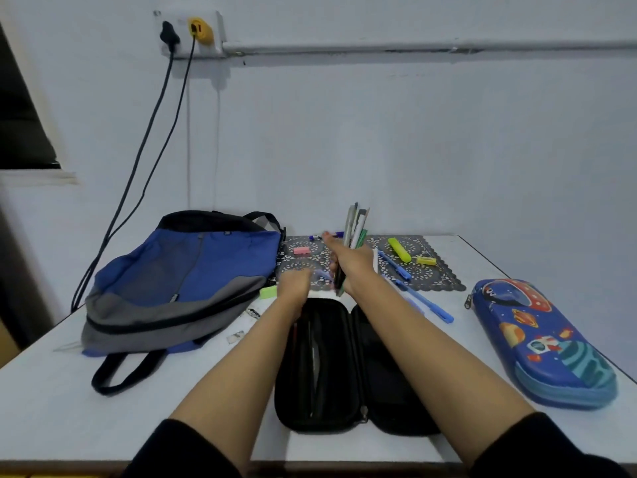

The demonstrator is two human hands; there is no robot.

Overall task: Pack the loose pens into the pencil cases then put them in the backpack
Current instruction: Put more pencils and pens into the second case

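A black pencil case point(386, 367) lies open flat on the table in front of me, between my forearms. My right hand point(351, 263) grips an upright bundle of pens point(356, 225) above the case's far end. My left hand point(296, 281) reaches over the patterned mat and touches a light purple pen point(322, 274); motion blur hides its fingers. Loose blue pens point(427, 303) lie to the right of my right arm. A blue space-print pencil case point(541, 343) lies zipped at the right. A blue and grey backpack point(182, 281) sits at the left.
On the patterned mat point(437, 281) lie a yellow highlighter point(400, 250), a yellow sharpener point(426, 260), a pink eraser point(301, 250) and a purple pen point(324, 236). A green eraser point(268, 292) sits by the backpack. Two cables point(138, 167) hang from a wall socket at the left.
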